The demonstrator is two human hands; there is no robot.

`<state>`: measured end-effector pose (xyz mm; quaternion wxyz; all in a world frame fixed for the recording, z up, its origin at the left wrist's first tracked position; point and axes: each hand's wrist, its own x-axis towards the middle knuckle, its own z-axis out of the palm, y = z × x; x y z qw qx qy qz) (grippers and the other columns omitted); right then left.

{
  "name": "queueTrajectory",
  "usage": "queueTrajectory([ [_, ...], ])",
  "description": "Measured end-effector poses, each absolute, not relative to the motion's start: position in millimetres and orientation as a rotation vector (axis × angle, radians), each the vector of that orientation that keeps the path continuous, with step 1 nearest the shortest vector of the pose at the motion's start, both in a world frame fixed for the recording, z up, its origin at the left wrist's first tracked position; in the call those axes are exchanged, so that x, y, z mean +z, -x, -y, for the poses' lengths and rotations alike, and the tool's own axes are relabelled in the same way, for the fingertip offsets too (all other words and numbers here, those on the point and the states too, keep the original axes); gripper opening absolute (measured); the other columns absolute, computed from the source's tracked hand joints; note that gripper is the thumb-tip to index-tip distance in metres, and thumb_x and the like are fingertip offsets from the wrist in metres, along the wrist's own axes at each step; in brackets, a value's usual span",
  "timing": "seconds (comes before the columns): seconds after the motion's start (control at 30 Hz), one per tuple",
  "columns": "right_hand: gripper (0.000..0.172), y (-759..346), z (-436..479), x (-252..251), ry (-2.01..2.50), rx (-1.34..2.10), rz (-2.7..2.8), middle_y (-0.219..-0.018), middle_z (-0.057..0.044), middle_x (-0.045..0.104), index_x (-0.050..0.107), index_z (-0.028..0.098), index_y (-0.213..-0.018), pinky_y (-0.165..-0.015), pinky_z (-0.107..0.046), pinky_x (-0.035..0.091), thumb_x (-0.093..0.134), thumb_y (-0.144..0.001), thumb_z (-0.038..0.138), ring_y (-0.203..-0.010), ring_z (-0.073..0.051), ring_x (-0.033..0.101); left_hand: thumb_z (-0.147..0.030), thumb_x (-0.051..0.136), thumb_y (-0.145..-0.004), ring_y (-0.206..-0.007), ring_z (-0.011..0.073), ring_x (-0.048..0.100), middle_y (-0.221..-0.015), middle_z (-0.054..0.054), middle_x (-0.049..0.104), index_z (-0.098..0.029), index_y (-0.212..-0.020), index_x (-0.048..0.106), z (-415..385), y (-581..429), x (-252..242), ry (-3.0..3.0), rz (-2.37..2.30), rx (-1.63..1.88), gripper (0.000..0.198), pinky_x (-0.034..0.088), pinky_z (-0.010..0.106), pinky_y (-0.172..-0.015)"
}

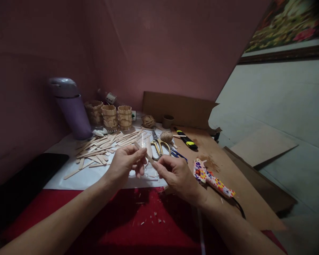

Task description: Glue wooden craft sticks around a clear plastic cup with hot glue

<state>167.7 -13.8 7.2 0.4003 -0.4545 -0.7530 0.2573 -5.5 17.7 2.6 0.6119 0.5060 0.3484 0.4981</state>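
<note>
Between my two hands runs a slim wooden craft stick [149,158], tilted down to the right. My left hand [129,161] pinches its upper end, and my right hand [172,173] grips the lower end between thumb and fingers. Beyond them lie a pair of gold-handled scissors [161,147] and a clear ruler [143,140]. To the left, a loose pile of craft sticks [95,150] covers part of the white paper [61,175]. A flower-patterned glue gun [212,179] rests right of my right hand.
A purple flask [74,115] and several wooden-sided cups [124,118] stand at the back left. Twine balls [149,121], a small dark pot [167,121] and a black-and-yellow utility knife [186,138] sit at the back. Small scraps [155,214] dot the red cloth [117,219] in front.
</note>
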Motion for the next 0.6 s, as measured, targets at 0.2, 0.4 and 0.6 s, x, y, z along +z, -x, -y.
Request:
queueTrajectory([
  [0.2,0.028,-168.3,13.2,2.5,1.090,0.409,1.989,-0.058,0.004,0.049,0.055,0.018,-0.067,-0.053,-0.025,0.031,0.052,-0.094,0.026,-0.053,-0.009,0.040,-0.051,0.065,-0.085,-0.036,0.0124,0.055,-0.047,0.004,0.060,-0.013,-0.067,0.060,-16.9,9.8,4.6,-1.266,-0.763,1.084,0.042,0.045,0.021,-0.036],
  [0.4,0.034,-167.3,9.3,0.5,1.109,0.660,1.898,-0.059,0.004,0.050,0.052,0.019,-0.066,-0.053,-0.024,0.033,0.049,-0.096,0.033,-0.055,-0.010,0.043,-0.049,0.070,-0.081,-0.038,0.0137,0.058,-0.048,0.005,0.061,-0.011,-0.065,0.062,-19.3,11.3,6.2,-1.199,-0.735,1.055,0.042,0.047,0.022,-0.037],
  [0.6,0.037,-172.6,0.7,-1.7,1.097,0.915,1.794,-0.059,0.003,0.052,0.055,0.019,-0.068,-0.051,-0.023,0.036,0.053,-0.094,0.045,-0.055,-0.010,0.045,-0.044,0.076,-0.077,-0.048,0.0118,0.061,-0.074,0.002,0.066,-0.014,-0.086,0.063,-19.2,11.5,13.6,-1.091,-0.645,1.253,0.034,0.050,0.022,-0.039],
])
